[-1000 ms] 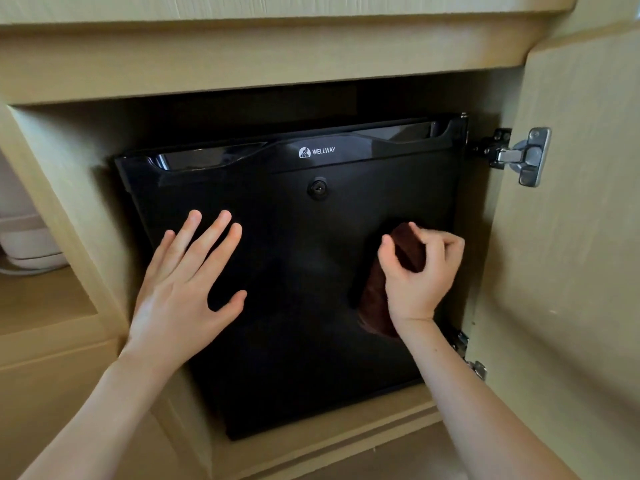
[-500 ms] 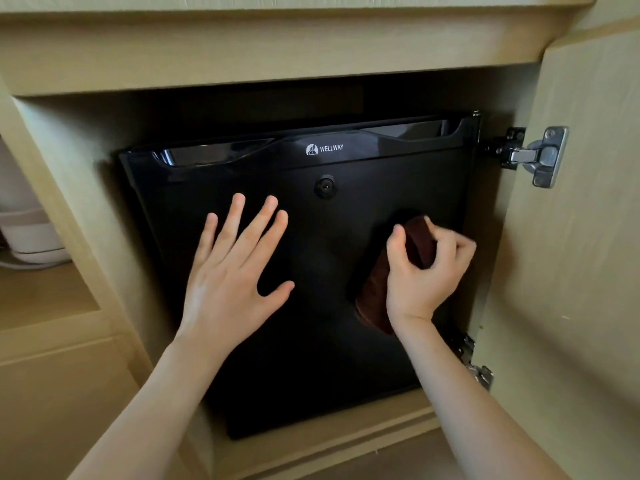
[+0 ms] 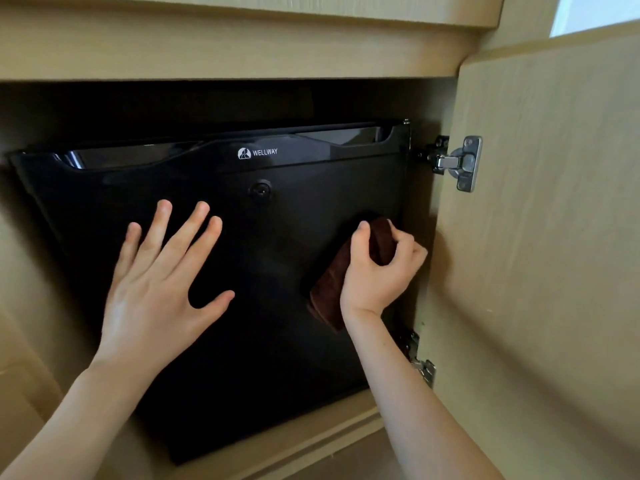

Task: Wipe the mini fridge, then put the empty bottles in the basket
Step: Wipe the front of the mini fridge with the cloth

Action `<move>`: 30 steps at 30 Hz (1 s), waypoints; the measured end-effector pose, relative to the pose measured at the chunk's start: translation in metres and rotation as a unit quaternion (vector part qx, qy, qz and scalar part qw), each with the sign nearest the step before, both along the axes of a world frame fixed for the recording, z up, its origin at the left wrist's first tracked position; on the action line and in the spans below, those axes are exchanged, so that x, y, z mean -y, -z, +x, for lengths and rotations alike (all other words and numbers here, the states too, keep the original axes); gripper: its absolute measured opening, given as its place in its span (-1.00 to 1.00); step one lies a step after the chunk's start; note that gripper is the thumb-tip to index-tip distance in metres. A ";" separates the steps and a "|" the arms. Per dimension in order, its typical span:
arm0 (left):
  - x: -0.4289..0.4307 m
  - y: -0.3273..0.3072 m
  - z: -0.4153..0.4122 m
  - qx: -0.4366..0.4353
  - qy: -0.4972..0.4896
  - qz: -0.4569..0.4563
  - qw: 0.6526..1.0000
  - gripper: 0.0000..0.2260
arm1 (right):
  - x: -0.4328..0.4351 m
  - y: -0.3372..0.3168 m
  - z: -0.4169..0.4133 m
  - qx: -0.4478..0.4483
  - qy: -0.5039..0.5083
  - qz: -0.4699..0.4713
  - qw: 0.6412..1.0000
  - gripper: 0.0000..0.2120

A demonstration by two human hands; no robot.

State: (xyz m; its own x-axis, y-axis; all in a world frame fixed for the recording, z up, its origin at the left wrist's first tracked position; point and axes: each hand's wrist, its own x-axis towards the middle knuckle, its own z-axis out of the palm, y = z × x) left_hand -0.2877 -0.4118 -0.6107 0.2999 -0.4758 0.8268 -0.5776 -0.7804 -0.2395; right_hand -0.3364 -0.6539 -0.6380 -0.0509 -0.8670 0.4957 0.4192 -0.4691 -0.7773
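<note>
The black mini fridge (image 3: 221,271) is filling the frame's centre. The left hand (image 3: 156,285) is lying open and flat on its door; the right hand (image 3: 377,271), centre right, is gripping a brown cloth (image 3: 329,292). The door looks smooth and slippery; the soft cloth needs bunching.

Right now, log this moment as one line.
step: wiping mini fridge door | left hand: flat on door | right hand: gripping brown cloth

I face a pale wooden cabinet (image 3: 242,43), its door (image 3: 540,237) swung open on metal hinges (image 3: 460,162); daylight shows through a window (image 3: 595,12) above.
</note>
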 end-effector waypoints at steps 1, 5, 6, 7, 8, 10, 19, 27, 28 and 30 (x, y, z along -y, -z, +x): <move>0.000 0.000 0.001 0.002 0.002 -0.002 1.000 -0.20 | 0.002 0.013 0.000 -0.001 0.001 0.008 1.000 -0.69; 0.000 0.001 0.001 -0.004 0.003 -0.005 1.000 -0.20 | 0.007 0.055 -0.006 -0.036 -0.008 0.120 0.992 -0.71; 0.001 0.001 0.000 -0.008 0.002 -0.006 1.000 -0.20 | 0.007 0.055 -0.007 -0.048 -0.006 0.168 0.985 -0.71; 0.001 0.000 -0.002 -0.013 0.001 -0.006 1.000 -0.20 | 0.007 0.051 -0.007 -0.057 -0.003 0.203 0.977 -0.72; 0.001 -0.001 -0.003 -0.017 0.002 -0.006 1.000 -0.20 | 0.007 0.043 -0.006 -0.060 0.000 0.220 0.974 -0.73; 0.001 -0.002 -0.005 -0.023 0.005 -0.003 1.000 -0.20 | 0.007 0.020 -0.005 -0.038 0.000 0.199 0.979 -0.76; -0.001 -0.003 -0.009 -0.035 -0.001 0.008 0.999 -0.19 | 0.004 0.041 -0.007 -0.042 0.007 0.103 0.994 -0.71; 0.005 -0.001 -0.011 -0.050 0.004 -0.017 0.999 -0.18 | -0.017 0.012 -0.004 -0.029 -0.007 0.154 0.988 -0.71; 0.004 -0.001 -0.010 -0.047 0.004 -0.019 0.999 -0.17 | -0.025 0.001 -0.001 -0.021 -0.005 0.102 0.995 -0.70; 0.004 -0.001 -0.008 -0.037 0.005 -0.015 0.999 -0.16 | -0.036 -0.005 0.003 -0.029 -0.004 0.037 0.999 -0.68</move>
